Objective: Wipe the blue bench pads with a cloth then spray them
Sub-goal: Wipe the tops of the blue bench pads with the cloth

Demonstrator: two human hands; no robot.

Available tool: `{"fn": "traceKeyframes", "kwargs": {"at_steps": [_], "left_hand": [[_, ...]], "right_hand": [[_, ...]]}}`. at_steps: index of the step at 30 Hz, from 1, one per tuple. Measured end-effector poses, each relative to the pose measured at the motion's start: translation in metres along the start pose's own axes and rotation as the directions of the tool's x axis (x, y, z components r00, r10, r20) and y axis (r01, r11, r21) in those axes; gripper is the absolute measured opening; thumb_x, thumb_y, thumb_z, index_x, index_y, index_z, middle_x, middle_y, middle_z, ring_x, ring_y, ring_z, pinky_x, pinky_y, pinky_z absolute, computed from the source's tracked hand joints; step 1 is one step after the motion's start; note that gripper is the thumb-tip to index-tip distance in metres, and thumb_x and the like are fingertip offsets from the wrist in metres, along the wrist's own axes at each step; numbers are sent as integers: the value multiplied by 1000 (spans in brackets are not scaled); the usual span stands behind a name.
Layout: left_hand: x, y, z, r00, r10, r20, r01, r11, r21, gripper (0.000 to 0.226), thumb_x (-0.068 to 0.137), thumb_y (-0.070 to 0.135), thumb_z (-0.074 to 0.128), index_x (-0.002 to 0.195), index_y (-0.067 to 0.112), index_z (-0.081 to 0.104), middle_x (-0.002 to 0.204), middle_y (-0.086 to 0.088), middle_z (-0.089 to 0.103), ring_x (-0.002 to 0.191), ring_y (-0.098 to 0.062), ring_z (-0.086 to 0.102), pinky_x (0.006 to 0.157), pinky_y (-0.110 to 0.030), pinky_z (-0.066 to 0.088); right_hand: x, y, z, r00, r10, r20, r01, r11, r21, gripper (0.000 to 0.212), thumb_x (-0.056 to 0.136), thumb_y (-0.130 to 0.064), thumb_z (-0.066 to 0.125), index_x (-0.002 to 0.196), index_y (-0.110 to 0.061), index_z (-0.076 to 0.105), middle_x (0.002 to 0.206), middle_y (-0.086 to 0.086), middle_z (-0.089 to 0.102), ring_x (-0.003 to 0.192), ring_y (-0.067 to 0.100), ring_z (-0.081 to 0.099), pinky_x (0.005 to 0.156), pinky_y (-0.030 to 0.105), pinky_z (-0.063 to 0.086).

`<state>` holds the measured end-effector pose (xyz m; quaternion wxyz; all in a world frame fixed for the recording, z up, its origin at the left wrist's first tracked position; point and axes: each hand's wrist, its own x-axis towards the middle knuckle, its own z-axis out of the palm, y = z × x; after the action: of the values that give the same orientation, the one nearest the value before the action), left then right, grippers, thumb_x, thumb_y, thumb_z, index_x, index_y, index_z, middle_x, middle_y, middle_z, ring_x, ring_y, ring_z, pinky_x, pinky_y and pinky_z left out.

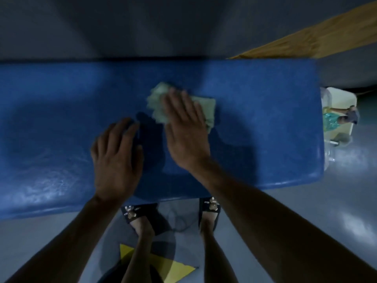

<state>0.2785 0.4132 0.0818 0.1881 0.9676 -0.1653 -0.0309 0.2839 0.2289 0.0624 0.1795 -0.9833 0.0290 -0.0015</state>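
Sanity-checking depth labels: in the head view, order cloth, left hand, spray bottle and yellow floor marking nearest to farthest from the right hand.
1. cloth: under the right hand, touching.
2. left hand: beside it, flat on the blue pad.
3. spray bottle: past the pad's right end.
4. yellow floor marking: on the floor by the feet.

The last two are close to call.

White marks on sandal straps (210, 207) too blurred; nothing legible.

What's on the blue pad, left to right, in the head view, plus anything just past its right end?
left hand flat on the blue bench pad → right hand pressing the pale green cloth → spray bottle on the floor past the pad's right end.
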Motion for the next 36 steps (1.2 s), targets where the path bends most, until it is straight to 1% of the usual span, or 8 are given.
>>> {"fn": "traceKeyframes", "kwargs": {"at_steps": [4, 8, 13, 18, 22, 25, 29, 36], "left_hand": [[7, -33, 1, 997, 42, 67, -48, 994, 96, 48, 101, 33, 41, 146, 18, 47, 154, -8, 40, 139, -36, 33, 107, -53, 28], [4, -42, 9, 996, 50, 74, -59, 991, 120, 49, 101, 37, 41, 148, 24, 44, 158, -6, 35, 140, -36, 29, 108, -55, 25], [3, -46, 11, 997, 60, 52, -65, 992, 109, 50, 99, 37, 44, 148, 27, 44, 159, -3, 33, 141, -35, 29, 110, -55, 24], [3, -48, 14, 996, 80, 33, -84, 989, 125, 51, 98, 40, 45, 147, 29, 45, 159, -2, 35, 141, -33, 30, 112, -52, 22], [3, -48, 16, 997, 79, 4, -79, 989, 123, 47, 100, 40, 43, 145, 29, 48, 158, -2, 37, 141, -32, 29, 113, -52, 20], [3, -49, 17, 997, 76, 9, -76, 990, 119, 48, 100, 41, 43, 146, 28, 47, 157, -3, 37, 141, -33, 28, 114, -52, 18], [3, -48, 20, 996, 85, -2, -84, 987, 135, 48, 100, 41, 44, 146, 28, 46, 158, -3, 37, 142, -33, 29, 115, -51, 16], [2, -48, 18, 996, 87, 7, -87, 986, 139, 49, 100, 42, 41, 148, 29, 44, 158, -3, 35, 143, -32, 26, 114, -51, 15]], "right_hand": [[-18, 61, -24, 966, -243, 91, 249, 966, -68, 55, 100, -21, 41, 154, -16, 36, 162, 3, 30, 151, 23, 24, 121, 43, 21], [-20, 129, -51, 977, 205, -66, -208, 977, -42, 52, 104, -26, 33, 154, -14, 36, 162, 7, 31, 151, 27, 24, 121, 50, 22], [7, 57, -15, 705, 635, -316, -630, 765, 133, 55, 101, -29, 32, 153, -11, 38, 161, 10, 32, 150, 34, 25, 121, 46, 18], [-20, -63, 23, 951, 287, -117, -279, 957, 74, 56, 100, -27, 32, 155, -15, 34, 164, 5, 25, 153, 26, 16, 123, 46, 13], [-41, -10, -8, 995, -49, 87, 51, 999, -14, 57, 98, -15, 43, 154, -15, 36, 162, 6, 30, 151, 27, 24, 122, 44, 19], [-53, 82, -38, 987, 158, -14, -158, 987, -22, 49, 104, -23, 37, 151, -8, 40, 158, 16, 35, 148, 36, 30, 119, 55, 25], [-56, 93, -44, 752, 629, -198, -615, 777, 130, 54, 104, -30, 31, 154, -11, 34, 162, 13, 27, 151, 36, 19, 122, 52, 18], [-76, -102, 24, 911, 405, -76, -390, 907, 159, 54, 100, -17, 39, 155, -18, 34, 165, 3, 21, 154, 24, 11, 124, 39, 7]]}}
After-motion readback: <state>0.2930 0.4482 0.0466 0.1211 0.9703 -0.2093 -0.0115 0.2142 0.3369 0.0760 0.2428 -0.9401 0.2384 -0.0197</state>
